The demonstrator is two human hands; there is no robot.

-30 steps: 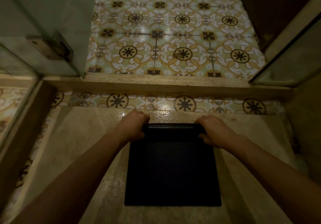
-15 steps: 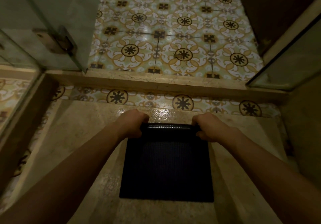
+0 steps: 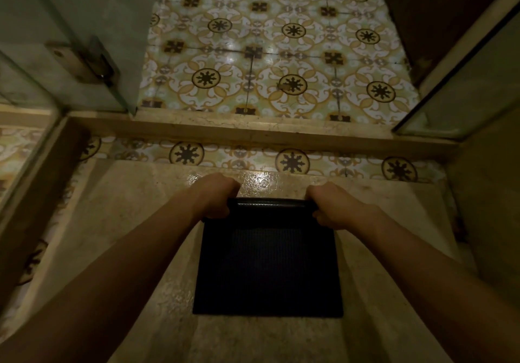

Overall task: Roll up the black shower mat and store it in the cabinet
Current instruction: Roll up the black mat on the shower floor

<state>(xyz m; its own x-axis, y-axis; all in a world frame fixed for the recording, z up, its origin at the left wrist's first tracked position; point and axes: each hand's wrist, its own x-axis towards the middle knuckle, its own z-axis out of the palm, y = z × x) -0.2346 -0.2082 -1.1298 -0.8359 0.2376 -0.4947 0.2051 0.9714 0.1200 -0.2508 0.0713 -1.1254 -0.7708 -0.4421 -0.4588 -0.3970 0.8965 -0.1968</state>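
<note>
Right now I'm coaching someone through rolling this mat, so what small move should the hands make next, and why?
Probably turn the roll another turn toward the body. The left hand and right hand grip the two ends of a thin roll at the far edge of the black mat, while most of it lies flat on the wet stone floor.

Fingertips of left hand (image 3: 216,196) and right hand (image 3: 334,205) hidden, curled under mat (image 3: 267,267) roll. Roll ends covered by both hands. Forearms cut by bottom edge. Mat texture too dark to tell.
</note>
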